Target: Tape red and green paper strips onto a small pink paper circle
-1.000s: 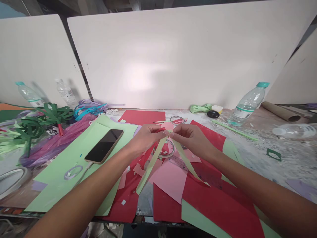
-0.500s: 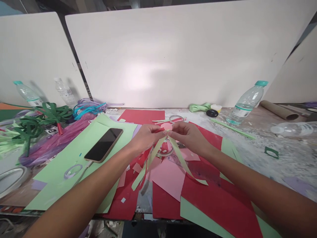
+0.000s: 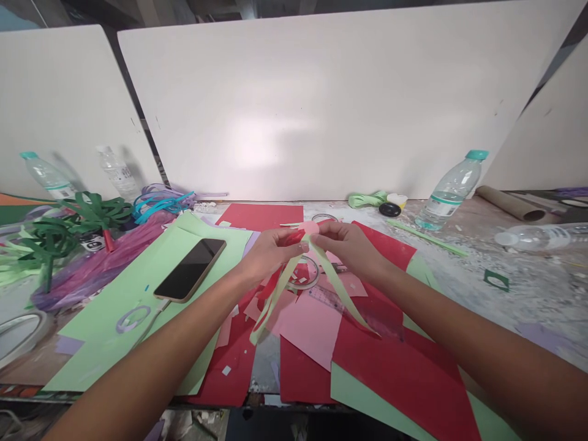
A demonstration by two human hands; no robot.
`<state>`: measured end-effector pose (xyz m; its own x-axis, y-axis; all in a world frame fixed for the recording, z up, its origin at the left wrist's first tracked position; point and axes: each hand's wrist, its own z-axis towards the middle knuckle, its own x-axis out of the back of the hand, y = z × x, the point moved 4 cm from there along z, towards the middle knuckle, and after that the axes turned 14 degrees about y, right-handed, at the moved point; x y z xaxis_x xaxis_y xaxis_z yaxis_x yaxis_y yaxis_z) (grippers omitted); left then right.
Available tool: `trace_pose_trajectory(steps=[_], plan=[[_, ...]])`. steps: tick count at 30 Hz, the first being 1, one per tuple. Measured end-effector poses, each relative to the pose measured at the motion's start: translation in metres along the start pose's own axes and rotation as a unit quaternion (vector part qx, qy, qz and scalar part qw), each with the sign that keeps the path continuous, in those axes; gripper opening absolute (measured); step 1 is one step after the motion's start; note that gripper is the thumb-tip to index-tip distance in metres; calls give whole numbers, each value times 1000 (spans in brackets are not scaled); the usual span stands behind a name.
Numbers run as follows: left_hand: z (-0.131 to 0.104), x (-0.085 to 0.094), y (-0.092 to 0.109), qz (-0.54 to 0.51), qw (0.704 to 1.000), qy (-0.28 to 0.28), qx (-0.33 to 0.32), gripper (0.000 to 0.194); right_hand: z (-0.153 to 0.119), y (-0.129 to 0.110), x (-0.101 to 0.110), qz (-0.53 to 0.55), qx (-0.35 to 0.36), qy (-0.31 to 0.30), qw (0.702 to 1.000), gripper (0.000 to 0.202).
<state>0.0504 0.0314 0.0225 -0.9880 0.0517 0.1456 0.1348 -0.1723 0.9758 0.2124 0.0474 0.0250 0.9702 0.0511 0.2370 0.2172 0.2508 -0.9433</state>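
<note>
My left hand (image 3: 267, 252) and my right hand (image 3: 346, 246) meet over the middle of the table, fingertips pinched close together. Between them they hold a small pink paper disc (image 3: 309, 228) with light green paper strips (image 3: 339, 283) hanging below in two tails. A red paper strip (image 3: 271, 283) hangs beneath my left hand. Which fingers grip which piece is partly hidden. Under the hands lies a roll of tape (image 3: 316, 272), with a clear ruler (image 3: 327, 298) and pink paper (image 3: 312, 334) in front of it.
At left, a phone (image 3: 190, 269) with a cable lies on green sheets (image 3: 114, 294). Dark green paper flowers (image 3: 103, 211) stand behind a purple plastic bag (image 3: 82, 278). A tilted water bottle (image 3: 452, 190) and a cardboard tube (image 3: 509, 204) are at right. White boards (image 3: 321, 92) rise behind.
The view has shifted slightly. The green tails have swung and turned, the left one curling inward, and the red strip hangs differently. Both hands keep their pinch.
</note>
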Motion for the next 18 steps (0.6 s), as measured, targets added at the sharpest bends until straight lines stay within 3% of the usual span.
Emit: trace_pose_trajectory(steps=[4,8,10,12,15,18], plan=[[0,-1,-3,-6,999,-4,43,20,11,6,12,47,-15,65,997,28],[4,4,-8,-2,999,10,43,26,21,16,18,123,-62,79,987,28],[10,10,-11,-16,999,39,26,30,24,20,19,153,-82,84,981,28],[16,21,-14,-8,994,111,6,35,26,24,20,181,-99,89,975,27],[17,35,-8,83,961,244,-98,31,28,32,19,222,-137,88,961,21],[7,33,8,192,899,293,-263,25,25,35,15,202,-152,77,964,20]])
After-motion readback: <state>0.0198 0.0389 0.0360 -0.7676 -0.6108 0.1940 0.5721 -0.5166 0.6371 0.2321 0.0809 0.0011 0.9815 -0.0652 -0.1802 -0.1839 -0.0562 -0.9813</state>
